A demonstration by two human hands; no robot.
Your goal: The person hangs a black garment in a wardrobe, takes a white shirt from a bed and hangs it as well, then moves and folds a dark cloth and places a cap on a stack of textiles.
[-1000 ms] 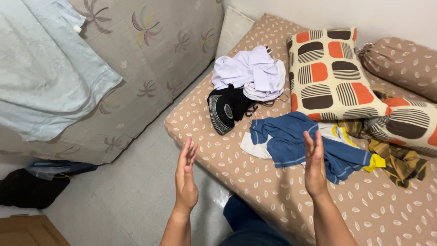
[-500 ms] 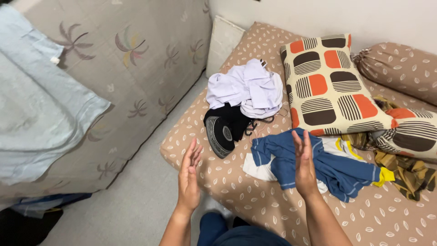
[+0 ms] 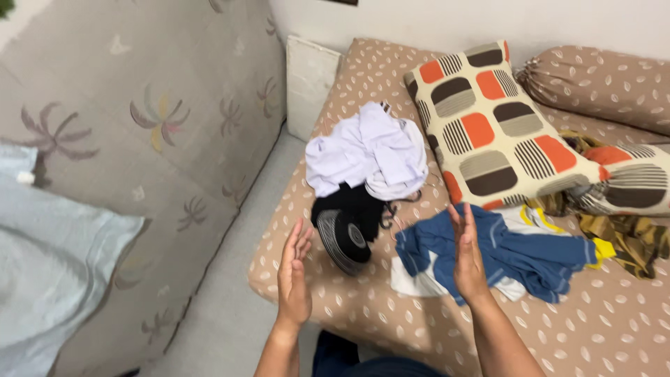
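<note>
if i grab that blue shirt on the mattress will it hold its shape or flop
The blue shirt lies crumpled in soft folds, so it will probably drape limp. It looks thin, so likely light. It overlaps a white garment, which may drag along.

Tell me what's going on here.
A person holds both hands up, open and empty, palms facing each other above a brown leaf-patterned mattress. The left hand hovers near a black cap; the right hand is over a crumpled blue shirt. A white garment and patterned pillow lie beyond.
</note>
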